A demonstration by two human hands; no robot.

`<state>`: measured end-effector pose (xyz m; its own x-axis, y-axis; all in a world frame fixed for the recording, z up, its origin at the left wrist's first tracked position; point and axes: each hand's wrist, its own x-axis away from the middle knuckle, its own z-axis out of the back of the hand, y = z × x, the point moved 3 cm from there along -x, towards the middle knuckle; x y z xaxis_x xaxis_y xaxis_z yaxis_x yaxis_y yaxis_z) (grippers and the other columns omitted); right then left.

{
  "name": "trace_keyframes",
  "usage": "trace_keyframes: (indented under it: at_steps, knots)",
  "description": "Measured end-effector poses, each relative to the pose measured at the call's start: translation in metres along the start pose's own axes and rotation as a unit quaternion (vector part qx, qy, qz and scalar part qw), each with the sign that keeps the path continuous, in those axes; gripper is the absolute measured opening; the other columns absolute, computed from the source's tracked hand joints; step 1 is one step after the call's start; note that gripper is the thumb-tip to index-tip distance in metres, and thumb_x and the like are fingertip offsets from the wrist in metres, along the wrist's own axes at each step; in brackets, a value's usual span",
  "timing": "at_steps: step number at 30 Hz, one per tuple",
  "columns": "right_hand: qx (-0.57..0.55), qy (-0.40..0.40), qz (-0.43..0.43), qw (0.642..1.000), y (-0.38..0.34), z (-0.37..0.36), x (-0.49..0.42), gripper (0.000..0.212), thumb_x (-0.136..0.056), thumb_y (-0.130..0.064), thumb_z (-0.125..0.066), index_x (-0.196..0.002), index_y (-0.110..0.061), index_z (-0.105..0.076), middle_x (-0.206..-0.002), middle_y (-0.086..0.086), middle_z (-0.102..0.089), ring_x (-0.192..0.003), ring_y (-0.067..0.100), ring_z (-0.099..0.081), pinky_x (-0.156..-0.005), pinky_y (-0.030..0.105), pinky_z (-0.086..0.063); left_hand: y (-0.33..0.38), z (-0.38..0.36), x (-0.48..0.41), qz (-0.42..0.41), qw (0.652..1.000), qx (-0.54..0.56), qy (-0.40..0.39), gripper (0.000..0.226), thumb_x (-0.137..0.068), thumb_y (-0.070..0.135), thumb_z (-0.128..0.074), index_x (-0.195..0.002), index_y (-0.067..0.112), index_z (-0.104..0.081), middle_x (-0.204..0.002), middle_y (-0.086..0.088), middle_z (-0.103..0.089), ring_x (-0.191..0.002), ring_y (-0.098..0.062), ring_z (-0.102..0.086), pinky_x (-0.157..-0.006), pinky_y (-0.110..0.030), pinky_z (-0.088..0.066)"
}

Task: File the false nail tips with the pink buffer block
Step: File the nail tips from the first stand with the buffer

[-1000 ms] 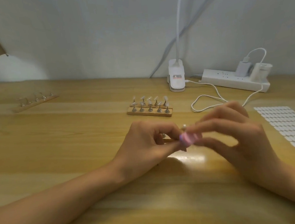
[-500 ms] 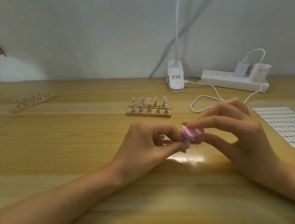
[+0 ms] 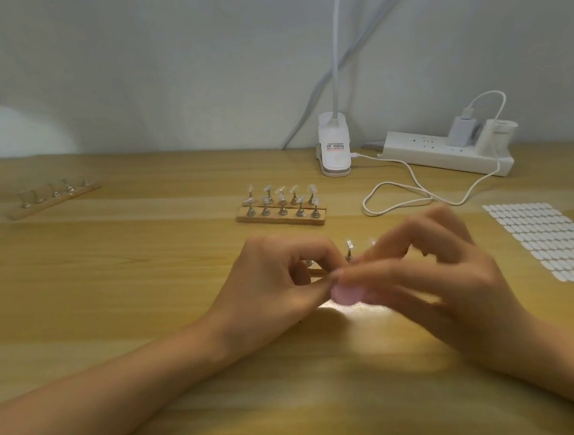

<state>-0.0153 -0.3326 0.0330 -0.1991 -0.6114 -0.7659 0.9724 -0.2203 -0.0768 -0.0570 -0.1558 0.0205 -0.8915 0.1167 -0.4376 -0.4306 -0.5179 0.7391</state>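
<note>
My right hand holds the pink buffer block between thumb and fingers at the middle of the wooden table. It is blurred by motion. My left hand pinches something small right against the block; that piece is hidden by the fingers. Behind both hands stands a wooden holder strip, mostly covered, with one clear nail tip on a metal stand showing above my fingers.
A wooden holder with several nail tips on stands sits further back. Another holder strip lies at the far left. A sheet of white adhesive tabs is on the right. A lamp clamp, power strip and white cable line the back.
The pink block and my right hand's fingers have dropped lower and slid left, close under my left fingertips. My left hand has stayed in place.
</note>
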Motion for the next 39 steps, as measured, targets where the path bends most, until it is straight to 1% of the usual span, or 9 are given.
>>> trace_keyframes:
  at_steps: [10,14,17,20,22,26,30,34,39]
  knots:
    - [-0.017,-0.004,-0.037,0.999,0.008,0.003,0.000,0.020,-0.090,-0.031,-0.064,-0.109,-0.031,-0.067,-0.088,-0.003,-0.065,-0.086,0.015,-0.048,-0.084,0.022,-0.035,-0.002,0.000,-0.001,0.006,1.000,0.018,0.010,0.015,-0.080,0.012,-0.084,-0.071,0.019,-0.074,-0.057,0.016,-0.061,-0.043,-0.009,-0.042,-0.046,-0.023,-0.031]
    - [-0.031,-0.006,-0.026,0.999,0.009,0.003,-0.001,0.019,-0.090,-0.030,-0.064,-0.109,-0.028,-0.067,-0.086,0.001,-0.064,-0.084,0.017,-0.048,-0.083,0.019,-0.034,0.000,-0.001,-0.001,-0.013,1.000,0.001,0.005,0.015,-0.081,0.022,-0.084,-0.072,0.015,-0.074,-0.057,0.000,-0.063,-0.044,-0.019,-0.044,-0.046,-0.029,-0.032]
    - [-0.025,-0.007,-0.064,0.998,0.017,0.003,0.001,0.020,-0.088,-0.029,-0.069,-0.108,-0.028,-0.068,-0.086,0.000,-0.064,-0.085,0.016,-0.048,-0.084,0.017,-0.033,-0.001,-0.001,0.000,-0.013,1.000,0.010,0.005,0.010,-0.082,0.016,-0.083,-0.075,0.013,-0.076,-0.063,0.012,-0.067,-0.046,-0.007,-0.046,-0.046,-0.025,-0.037]
    - [-0.063,0.007,-0.125,0.990,0.027,0.005,0.002,0.022,-0.088,-0.031,-0.071,-0.109,-0.030,-0.067,-0.089,0.003,-0.064,-0.086,0.014,-0.052,-0.079,0.018,-0.035,0.000,0.001,0.000,-0.019,0.999,0.028,0.001,0.007,-0.086,0.021,-0.077,-0.080,0.019,-0.073,-0.081,0.010,-0.072,-0.057,-0.006,-0.062,-0.049,-0.028,-0.049]
    - [-0.108,0.007,-0.143,0.984,0.026,0.003,0.004,0.021,-0.089,-0.032,-0.064,-0.111,-0.034,-0.065,-0.092,0.004,-0.063,-0.086,0.014,-0.054,-0.069,0.022,-0.041,-0.002,0.002,-0.001,-0.031,0.999,0.032,0.010,0.008,-0.088,0.026,-0.075,-0.081,0.027,-0.070,-0.085,0.009,-0.068,-0.064,-0.008,-0.062,-0.052,-0.027,-0.049]
    - [-0.131,0.001,-0.146,0.981,0.025,0.002,0.006,0.020,-0.090,-0.030,-0.064,-0.110,-0.029,-0.068,-0.094,0.004,-0.063,-0.084,0.018,-0.056,-0.063,0.031,-0.044,-0.004,0.000,-0.001,-0.028,0.998,0.057,0.011,0.009,-0.086,0.030,-0.074,-0.080,0.035,-0.069,-0.069,0.003,-0.062,-0.053,-0.018,-0.056,-0.048,-0.035,-0.045]
    - [-0.135,-0.001,-0.147,0.980,0.026,0.002,0.008,0.020,-0.090,-0.028,-0.065,-0.109,-0.026,-0.070,-0.095,0.004,-0.064,-0.084,0.019,-0.057,-0.064,0.031,-0.045,-0.006,0.001,0.001,-0.018,0.995,0.102,-0.003,0.013,-0.087,0.019,-0.075,-0.083,0.031,-0.073,-0.075,0.004,-0.071,-0.054,-0.008,-0.064,-0.052,-0.020,-0.048]
    - [-0.149,0.014,-0.162,0.975,0.031,0.003,0.008,0.021,-0.091,-0.028,-0.064,-0.112,-0.027,-0.068,-0.097,0.004,-0.066,-0.084,0.021,-0.057,-0.062,0.036,-0.046,-0.007,0.001,0.001,-0.003,0.988,0.152,-0.008,0.012,-0.091,0.027,-0.068,-0.100,0.028,-0.076,-0.093,-0.003,-0.077,-0.066,-0.020,-0.075,-0.053,-0.023,-0.053]
    - [-0.166,0.018,-0.168,0.972,0.032,0.003,0.008,0.023,-0.091,-0.028,-0.064,-0.113,-0.027,-0.067,-0.098,0.002,-0.065,-0.084,0.022,-0.057,-0.062,0.036,-0.046,-0.009,0.005,-0.001,0.000,0.991,0.132,0.029,0.007,-0.093,0.022,-0.071,-0.094,0.022,-0.078,-0.101,0.002,-0.075,-0.063,-0.019,-0.074,-0.050,-0.020,-0.048]
